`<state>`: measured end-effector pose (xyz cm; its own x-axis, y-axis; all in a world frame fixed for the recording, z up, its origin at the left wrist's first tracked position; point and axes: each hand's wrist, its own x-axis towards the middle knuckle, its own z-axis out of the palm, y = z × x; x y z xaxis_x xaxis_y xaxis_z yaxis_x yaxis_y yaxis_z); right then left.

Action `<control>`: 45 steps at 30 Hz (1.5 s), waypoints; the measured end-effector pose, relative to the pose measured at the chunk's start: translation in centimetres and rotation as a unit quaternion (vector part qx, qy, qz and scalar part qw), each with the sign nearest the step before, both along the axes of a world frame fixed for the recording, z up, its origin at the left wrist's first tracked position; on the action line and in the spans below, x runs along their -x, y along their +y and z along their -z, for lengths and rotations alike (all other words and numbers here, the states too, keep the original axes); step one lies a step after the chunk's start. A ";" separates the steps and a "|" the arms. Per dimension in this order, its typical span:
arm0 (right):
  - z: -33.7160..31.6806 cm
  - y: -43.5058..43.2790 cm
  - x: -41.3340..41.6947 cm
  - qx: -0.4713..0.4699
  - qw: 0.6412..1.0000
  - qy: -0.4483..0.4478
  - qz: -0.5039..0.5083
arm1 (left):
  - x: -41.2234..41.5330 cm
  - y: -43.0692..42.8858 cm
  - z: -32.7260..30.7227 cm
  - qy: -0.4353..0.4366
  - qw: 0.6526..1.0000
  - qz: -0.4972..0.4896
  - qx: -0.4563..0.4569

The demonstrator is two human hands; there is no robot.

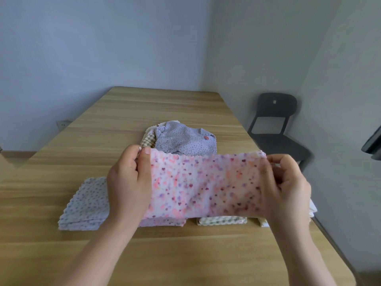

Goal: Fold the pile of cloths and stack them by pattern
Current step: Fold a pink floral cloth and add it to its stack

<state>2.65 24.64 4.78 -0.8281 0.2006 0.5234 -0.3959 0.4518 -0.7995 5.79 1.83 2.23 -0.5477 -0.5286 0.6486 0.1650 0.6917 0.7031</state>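
Note:
A pink floral cloth [206,184] hangs stretched between my hands above the table. My left hand [129,182] pinches its left edge and my right hand [286,186] pinches its right edge. Behind it lies the unfolded pile [183,139], with a purple dotted cloth on top and a tan checked cloth showing at its left. A folded purple dotted stack [86,205] sits at the left. Below the held cloth, a folded pink floral stack [165,221] and a folded checked stack [222,220] peek out. Another pale stack [265,222] is mostly hidden by my right hand.
The wooden table [144,112] runs back toward a pale wall. Its right edge is close to my right arm. A dark plastic chair [276,129] stands beyond the table's right side. A wall socket [62,123] is at the left.

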 end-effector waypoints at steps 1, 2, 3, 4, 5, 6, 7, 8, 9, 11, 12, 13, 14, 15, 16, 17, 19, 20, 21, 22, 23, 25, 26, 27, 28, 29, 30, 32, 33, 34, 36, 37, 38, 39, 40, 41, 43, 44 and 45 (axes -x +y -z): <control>-0.2 -0.3 -0.2 0.013 1.000 0.004 -0.004 | 0.0 0.2 -0.2 -0.001 1.000 -0.001 0.006; -0.4 -0.5 -0.3 0.027 1.000 0.005 -0.011 | 0.1 0.4 -0.4 -0.004 1.000 -0.002 0.014; -0.6 -0.8 -0.6 0.041 0.999 0.002 -0.026 | 0.1 0.6 -0.6 -0.007 1.000 -0.006 0.025; -0.7 -1.2 -0.8 0.057 0.997 -0.008 -0.049 | 0.0 0.8 -0.7 -0.011 0.999 -0.008 0.037; -0.7 -1.6 -1.1 0.073 0.994 -0.023 -0.078 | 0.0 1.1 -0.8 -0.015 0.999 -0.006 0.047; -0.7 -2.1 -1.5 0.089 0.989 -0.041 -0.111 | 0.0 1.4 -0.9 -0.016 0.998 -0.002 0.053; -0.6 -2.6 -1.8 0.105 0.983 -0.058 -0.142 | 0.0 1.8 -1.1 -0.017 0.998 0.005 0.056; -0.6 -3.2 -2.1 0.120 0.975 -0.072 -0.171 | 0.0 2.1 -1.2 -0.015 0.998 0.014 0.056; -0.5 -3.7 -2.4 0.132 0.969 -0.081 -0.195 | -0.1 2.5 -1.3 -0.012 0.998 0.026 0.052; -0.3 -4.6 -2.7 0.144 0.958 -0.098 -0.229 | 0.0 3.2 -1.3 -0.010 0.998 0.056 0.024; -0.2 -5.0 -2.8 0.148 0.954 -0.106 -0.238 | 0.1 3.5 -1.2 -0.013 0.997 0.078 -0.003; 0.0 -5.4 -2.8 0.155 0.951 -0.114 -0.243 | 0.0 3.9 -1.2 -0.017 0.994 0.105 -0.038; 0.1 -5.6 -2.7 0.156 0.950 -0.117 -0.245 | 0.0 4.2 -1.2 -0.020 0.988 0.135 -0.076; 0.2 -5.8 -2.7 0.152 0.950 -0.119 -0.244 | -0.1 4.3 -1.3 -0.026 0.980 0.164 -0.108; 0.2 -5.8 -2.6 0.148 0.951 -0.121 -0.244 | -0.2 4.4 -1.3 -0.033 0.973 0.187 -0.128; 0.3 -5.8 -2.5 0.151 0.949 -0.125 -0.247 | -0.4 4.3 -1.2 -0.042 0.968 0.207 -0.135; 0.2 -5.6 -2.4 0.169 0.941 -0.134 -0.259 | -0.8 3.8 -0.9 -0.061 0.959 0.245 -0.128; 0.2 -5.4 -2.3 0.172 0.940 -0.135 -0.263 | -1.0 3.6 -0.6 -0.071 0.955 0.260 -0.120; 0.2 -5.4 -2.3 0.172 0.939 -0.136 -0.264 | -1.1 3.3 -0.4 -0.081 0.953 0.269 -0.114; 0.2 -5.4 -2.2 0.174 0.939 -0.135 -0.265 | -1.2 3.1 -0.3 -0.089 0.951 0.272 -0.112; 0.2 -5.3 -2.2 0.179 0.938 -0.134 -0.266 | -1.4 3.1 -0.2 -0.094 0.951 0.271 -0.111; 0.2 -5.5 -2.2 0.185 0.936 -0.128 -0.271 | -1.6 3.1 -0.4 -0.093 0.957 0.253 -0.108; 0.1 -5.6 -2.3 0.183 0.936 -0.126 -0.273 | -1.6 3.1 -0.5 -0.093 0.961 0.241 -0.102; 0.0 -5.6 -2.3 0.180 0.936 -0.123 -0.275 | -1.6 3.1 -0.5 -0.092 0.964 0.231 -0.098; -0.1 -5.7 -2.3 0.178 0.938 -0.119 -0.274 | -1.5 3.1 -0.6 -0.092 0.966 0.223 -0.096; -0.2 -5.7 -2.3 0.177 0.939 -0.116 -0.272 | -1.4 3.0 -0.7 -0.091 0.968 0.216 -0.094; -0.3 -5.6 -2.3 0.180 0.939 -0.113 -0.269 | -1.4 2.8 -0.8 -0.090 0.970 0.208 -0.090; -0.5 -5.5 -2.2 0.189 0.939 -0.110 -0.264 | -1.4 2.6 -1.0 -0.089 0.972 0.204 -0.082; -0.6 -5.5 -2.1 0.189 0.940 -0.109 -0.262 | -1.5 2.6 -1.1 -0.089 0.971 0.208 -0.081; -0.6 -5.7 -2.1 0.186 0.940 -0.109 -0.263 | -1.5 2.7 -1.2 -0.090 0.969 0.217 -0.082; -0.5 -6.1 -2.1 0.174 0.940 -0.112 -0.270 | -1.6 2.9 -1.2 -0.096 0.957 0.254 -0.100; -0.4 -6.3 -2.1 0.165 0.941 -0.114 -0.273 | -1.7 3.1 -1.1 -0.100 0.949 0.275 -0.113; -0.3 -6.4 -2.1 0.156 0.942 -0.115 -0.275 | -1.7 3.2 -1.1 -0.103 0.944 0.287 -0.124; -0.2 -6.4 -2.0 0.145 0.943 -0.115 -0.278 | -1.8 3.3 -1.1 -0.103 0.942 0.291 -0.131; -0.1 -6.3 -2.0 0.133 0.943 -0.112 -0.282 | -1.8 3.2 -1.1 -0.102 0.941 0.291 -0.137; 0.0 -6.2 -1.9 0.122 0.943 -0.112 -0.288 | -1.8 3.1 -1.2 -0.100 0.939 0.297 -0.144; 0.1 -6.1 -1.7 0.105 0.940 -0.123 -0.301 | -1.8 2.8 -1.3 -0.104 0.931 0.314 -0.152; 0.2 -6.1 -1.7 0.098 0.939 -0.129 -0.303 | -1.7 2.6 -1.3 -0.107 0.929 0.319 -0.153; 0.4 -6.1 -1.6 0.095 0.939 -0.133 -0.302 | -1.7 2.6 -1.2 -0.107 0.929 0.318 -0.154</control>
<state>4.24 18.50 4.43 -0.9178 -0.2784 0.2832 -0.3078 0.0479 -0.9503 7.45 4.38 3.46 -0.9117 -0.1962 0.3610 0.3060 0.2621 0.9152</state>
